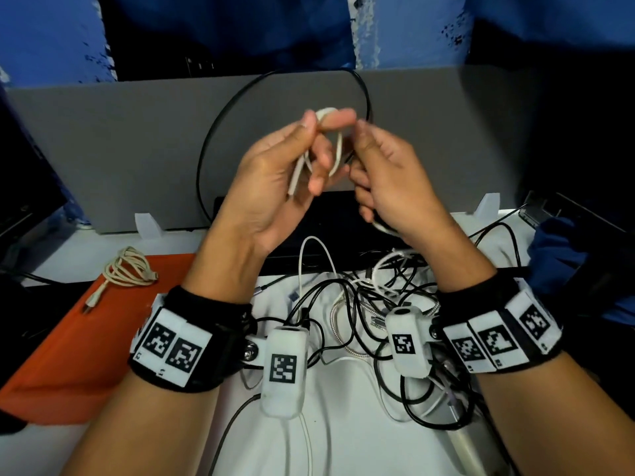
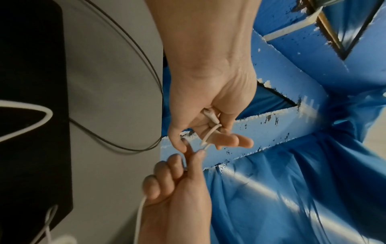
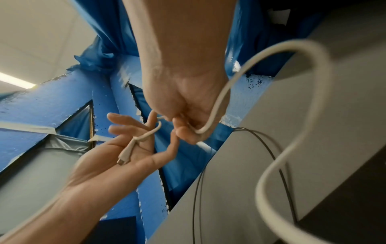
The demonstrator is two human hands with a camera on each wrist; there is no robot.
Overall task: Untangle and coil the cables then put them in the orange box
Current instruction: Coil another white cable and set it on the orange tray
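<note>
Both hands are raised above the table with a white cable [image 1: 340,152] between them. My left hand [image 1: 275,166] pinches the top of a small loop of it, and the cable's plug [image 3: 126,153] lies across the palm. My right hand [image 1: 385,166] pinches the same cable [image 2: 211,132] next to the left fingertips; the slack [image 3: 313,54] swings down from it in a wide curve. A tangle of black and white cables [image 1: 371,297] lies on the white table under the wrists. The orange box [image 1: 68,355] sits at the left with a coiled beige cable [image 1: 129,267] in it.
A grey divider panel [image 1: 137,149] stands along the back of the table, with a thin black cable [image 1: 220,121] arcing across it. A black device [image 1: 309,242] lies at the panel's foot. Blue cloth [image 1: 556,255] and dark equipment are at the right edge.
</note>
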